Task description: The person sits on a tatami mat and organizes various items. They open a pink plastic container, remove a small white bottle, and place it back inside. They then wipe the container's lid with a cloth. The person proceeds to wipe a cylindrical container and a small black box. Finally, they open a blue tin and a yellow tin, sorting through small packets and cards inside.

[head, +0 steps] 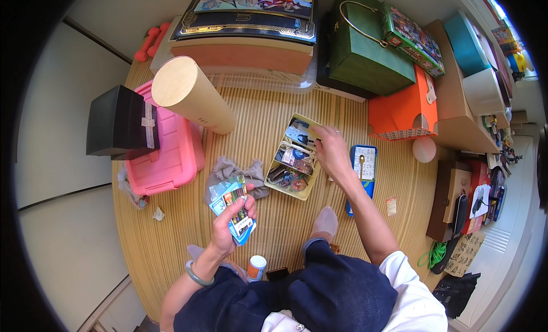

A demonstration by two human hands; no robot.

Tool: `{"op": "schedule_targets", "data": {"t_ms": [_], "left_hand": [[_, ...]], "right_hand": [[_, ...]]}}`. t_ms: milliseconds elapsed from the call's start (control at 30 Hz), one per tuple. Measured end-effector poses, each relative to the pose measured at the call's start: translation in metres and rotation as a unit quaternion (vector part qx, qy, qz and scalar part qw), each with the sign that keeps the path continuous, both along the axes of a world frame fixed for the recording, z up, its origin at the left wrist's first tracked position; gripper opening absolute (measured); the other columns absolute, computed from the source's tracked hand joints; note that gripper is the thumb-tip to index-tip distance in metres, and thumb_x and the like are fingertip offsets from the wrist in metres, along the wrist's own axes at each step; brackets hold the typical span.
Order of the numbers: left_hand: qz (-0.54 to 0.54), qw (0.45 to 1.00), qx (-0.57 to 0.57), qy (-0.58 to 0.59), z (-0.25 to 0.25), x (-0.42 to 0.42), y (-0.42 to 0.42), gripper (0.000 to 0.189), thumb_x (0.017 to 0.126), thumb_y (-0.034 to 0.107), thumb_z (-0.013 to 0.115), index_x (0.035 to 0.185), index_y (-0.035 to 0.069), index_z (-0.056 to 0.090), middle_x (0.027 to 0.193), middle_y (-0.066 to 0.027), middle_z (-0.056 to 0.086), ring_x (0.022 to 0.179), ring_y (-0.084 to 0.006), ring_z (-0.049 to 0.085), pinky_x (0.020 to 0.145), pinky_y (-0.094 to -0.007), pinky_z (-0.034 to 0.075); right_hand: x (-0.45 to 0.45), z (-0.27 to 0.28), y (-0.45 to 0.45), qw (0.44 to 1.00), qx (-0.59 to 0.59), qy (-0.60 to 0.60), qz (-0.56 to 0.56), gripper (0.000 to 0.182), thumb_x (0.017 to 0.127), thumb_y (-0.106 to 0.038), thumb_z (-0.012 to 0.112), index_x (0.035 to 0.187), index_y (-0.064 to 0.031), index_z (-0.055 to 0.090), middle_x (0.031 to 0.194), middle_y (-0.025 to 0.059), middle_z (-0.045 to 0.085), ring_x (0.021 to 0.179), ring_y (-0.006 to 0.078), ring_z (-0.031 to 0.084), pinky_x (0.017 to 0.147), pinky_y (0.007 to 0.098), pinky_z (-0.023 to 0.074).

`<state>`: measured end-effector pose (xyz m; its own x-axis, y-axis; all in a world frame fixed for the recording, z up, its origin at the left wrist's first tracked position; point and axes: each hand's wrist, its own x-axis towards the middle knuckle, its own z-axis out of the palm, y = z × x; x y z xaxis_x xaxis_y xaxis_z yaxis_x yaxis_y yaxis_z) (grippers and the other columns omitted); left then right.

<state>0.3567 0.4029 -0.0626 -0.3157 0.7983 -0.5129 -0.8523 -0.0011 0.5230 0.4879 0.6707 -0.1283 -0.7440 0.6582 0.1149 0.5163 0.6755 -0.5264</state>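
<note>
A fanned stack of printed cards (236, 214) is gripped in my left hand (231, 220), low and left of centre. Over the right edge of a pale yellow divided box (293, 194) reaches my right hand (332, 150), its fingertips at the upper compartment; whether they pinch anything there is not clear. The box holds small dark items on top, a white cable and little packets in the middle, and tangled bits below. A grey cloth (254, 178) lies crumpled behind the cards. To the right of my right hand is a blue case (368, 190) with a gold-coloured item on it.
On the bamboo mat stand a tall cream cylinder (197, 96), a pink lidded bin (167, 165) bearing a black box (120, 126), and a white-capped bottle (257, 267). Green (368, 53) and orange (398, 109) boxes fill the back right. My feet are on the mat.
</note>
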Motion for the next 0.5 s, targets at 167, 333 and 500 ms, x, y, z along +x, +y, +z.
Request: {"op": "schedule_targets", "data": {"t_ms": [167, 333, 500], "left_hand": [[0.003, 1.000, -0.008, 0.003, 0.003, 0.000, 0.005, 0.045, 0.097, 0.022, 0.055, 0.133, -0.003, 0.046, 0.089, -0.0046, 0.051, 0.077, -0.0143, 0.051, 0.074, -0.0305, 0.045], [0.007, 0.999, -0.035, 0.013, 0.003, -0.003, 0.001, 0.045, 0.096, 0.021, 0.056, 0.132, -0.003, 0.047, 0.089, -0.0045, 0.052, 0.077, -0.0145, 0.052, 0.075, -0.0306, 0.046], [0.003, 0.999, -0.033, -0.006, 0.000, -0.003, 0.001, 0.045, 0.096, 0.021, 0.056, 0.132, -0.003, 0.047, 0.089, -0.0052, 0.053, 0.077, -0.0148, 0.053, 0.075, -0.0310, 0.046]], "right_hand": [[0.001, -0.014, 0.010, 0.992, 0.039, -0.105, 0.057, 0.023, 0.082, -0.001, 0.062, 0.104, -0.0006, 0.069, 0.100, 0.0180, 0.069, 0.097, 0.0368, 0.064, 0.086, 0.0445, 0.0514], [0.006, 0.033, -0.016, 0.997, -0.070, -0.011, 0.039, 0.014, 0.082, 0.000, 0.062, 0.093, -0.0005, 0.071, 0.094, 0.0177, 0.070, 0.089, 0.0351, 0.067, 0.080, 0.0429, 0.0536], [0.017, 0.044, -0.051, 0.969, -0.241, 0.004, 0.048, 0.015, 0.082, -0.002, 0.067, 0.095, 0.0019, 0.071, 0.097, 0.0196, 0.071, 0.094, 0.0361, 0.068, 0.084, 0.0413, 0.0537]]}}
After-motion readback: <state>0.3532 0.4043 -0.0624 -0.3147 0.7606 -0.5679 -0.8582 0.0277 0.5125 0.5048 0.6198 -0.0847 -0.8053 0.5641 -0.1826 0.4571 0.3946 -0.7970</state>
